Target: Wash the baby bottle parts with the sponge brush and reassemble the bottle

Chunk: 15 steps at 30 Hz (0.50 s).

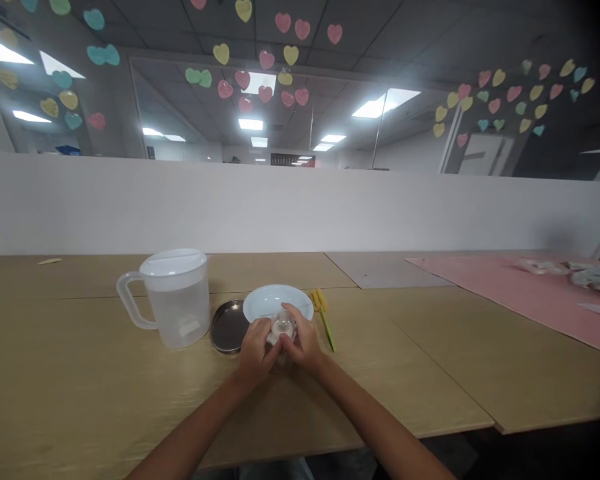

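Both hands meet over the table in front of a white bowl (279,297). Between them is a small clear round cup (283,323), its round opening facing me. My left hand (257,348) is closed on its left side, with a bit of white material, perhaps cloth, at the fingers. My right hand (304,340) grips the cup from the right, thumb at the near edge and index finger over the far side. A dark metal tray (229,327) lies left of the hands, partly behind the bowl. To their right rests a brush with a green handle (329,331) and yellow head.
A clear lidded plastic pitcher (180,310) stands left of the tray. Far right, a pink mat (520,293) carries crumpled, pale items (595,275). A thin flat piece (50,261) lies far left. A low white wall (300,210) with glass above bounds the table's back.
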Tool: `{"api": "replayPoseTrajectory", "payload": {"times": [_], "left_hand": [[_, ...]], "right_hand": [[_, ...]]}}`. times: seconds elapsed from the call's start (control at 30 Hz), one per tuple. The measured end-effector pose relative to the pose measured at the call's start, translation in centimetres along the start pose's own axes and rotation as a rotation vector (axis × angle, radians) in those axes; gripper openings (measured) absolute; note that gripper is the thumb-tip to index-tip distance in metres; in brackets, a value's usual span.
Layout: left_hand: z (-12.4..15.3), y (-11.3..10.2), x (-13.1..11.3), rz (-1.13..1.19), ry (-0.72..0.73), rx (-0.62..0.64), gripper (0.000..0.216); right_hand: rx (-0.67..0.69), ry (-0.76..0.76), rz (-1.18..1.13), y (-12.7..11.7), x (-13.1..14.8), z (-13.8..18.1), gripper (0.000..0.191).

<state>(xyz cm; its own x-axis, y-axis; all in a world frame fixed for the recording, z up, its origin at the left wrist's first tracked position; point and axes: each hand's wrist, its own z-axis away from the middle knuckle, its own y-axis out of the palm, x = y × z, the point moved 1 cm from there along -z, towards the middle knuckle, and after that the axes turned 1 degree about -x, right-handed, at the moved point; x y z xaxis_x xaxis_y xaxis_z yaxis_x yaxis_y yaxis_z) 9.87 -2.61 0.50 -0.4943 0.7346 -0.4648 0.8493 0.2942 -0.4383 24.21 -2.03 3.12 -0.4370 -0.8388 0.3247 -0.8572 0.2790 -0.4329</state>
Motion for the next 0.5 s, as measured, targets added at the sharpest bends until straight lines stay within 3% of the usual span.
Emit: {"api": "replayPoseTrajectory", "payload": {"times": [0.1, 0.5], "left_hand": [[-0.15, -0.14, -0.13, 0.029, 0.013, -0.005, 0.039], [-0.54, -0.68, 0.03, 0.070, 0.037, 0.023, 0.036]], "right_hand": [[-0.035, 0.006, -0.001, 0.24, -0.33, 0.64, 0.058], [-0.129, 0.067, 0.119, 0.93, 0.02, 1.21, 0.047]]}}
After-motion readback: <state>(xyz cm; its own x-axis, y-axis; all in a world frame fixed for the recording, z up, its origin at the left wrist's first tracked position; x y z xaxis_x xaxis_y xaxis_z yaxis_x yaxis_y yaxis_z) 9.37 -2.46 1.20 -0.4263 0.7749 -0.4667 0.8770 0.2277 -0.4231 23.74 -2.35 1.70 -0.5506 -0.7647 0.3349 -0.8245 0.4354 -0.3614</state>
